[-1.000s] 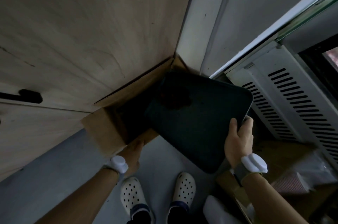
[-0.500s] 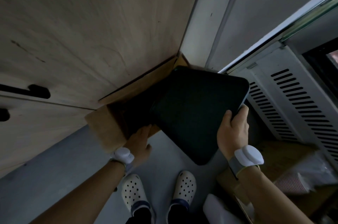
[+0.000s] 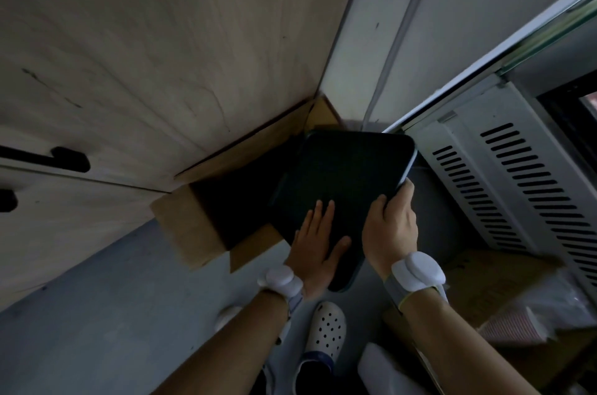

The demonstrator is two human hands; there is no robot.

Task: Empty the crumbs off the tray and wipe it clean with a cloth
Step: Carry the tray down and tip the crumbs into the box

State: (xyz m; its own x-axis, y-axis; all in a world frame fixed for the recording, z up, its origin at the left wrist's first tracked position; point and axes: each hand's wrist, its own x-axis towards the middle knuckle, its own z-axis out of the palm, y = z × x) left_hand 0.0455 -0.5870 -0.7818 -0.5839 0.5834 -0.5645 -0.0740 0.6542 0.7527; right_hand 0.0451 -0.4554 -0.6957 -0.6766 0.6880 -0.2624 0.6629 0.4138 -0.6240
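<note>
Tray (image 3: 342, 181), dark and rounded at the corners, is held tilted over an open cardboard box (image 3: 200, 226) that sits on the grey floor (image 3: 97, 314) in the corner where a pale wooden cabinet (image 3: 145, 55) meets a white wall (image 3: 452, 23). Its far end reaches toward the box's dark inside, and its near corner hangs lower, just above the person's feet. The right hand (image 3: 389, 230) grips the tray's right edge, thumb on the upper face and fingers wrapped around the rim, so the tray extends up and to the left from that hand. The left hand (image 3: 315, 244) lies flat on the tray's near surface with fingers straight and close together and the thumb spread out to the side, palm pressed to the dark face, just beside the right hand. Both wrists wear white bands. A white perforated clog (image 3: 326, 327) shows on the floor below the tray's near corner. To the right stands a white metal panel with rows of dark vent slots (image 3: 517, 188), and below it lie more cardboard (image 3: 484, 285) and some crumpled plastic wrapping (image 3: 555, 301), too dim to make out in detail.
</note>
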